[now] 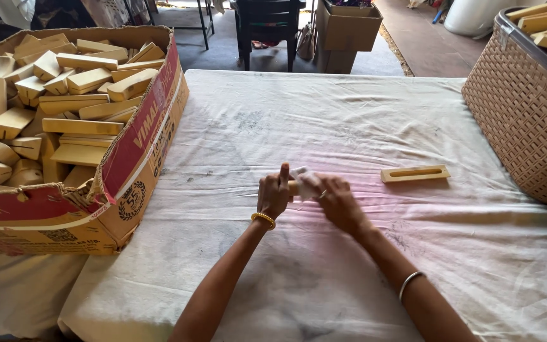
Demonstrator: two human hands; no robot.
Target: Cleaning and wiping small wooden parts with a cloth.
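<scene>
Wood piece (293, 186) sits mid-frame on the cloth-covered table (324, 266), gripped by the left hand (274, 195); the right hand (337, 201) presses a white rag (305, 182) on it. Another block (414, 173) lies right; box (121, 171) upper left, basket (527, 120) upper right.

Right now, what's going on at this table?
A person's left hand grips a small wooden piece while the right hand presses a white cloth against it. One slotted wooden block lies on the cloth-covered table. A cardboard box on the left and a woven basket on the right hold many similar pieces.
</scene>
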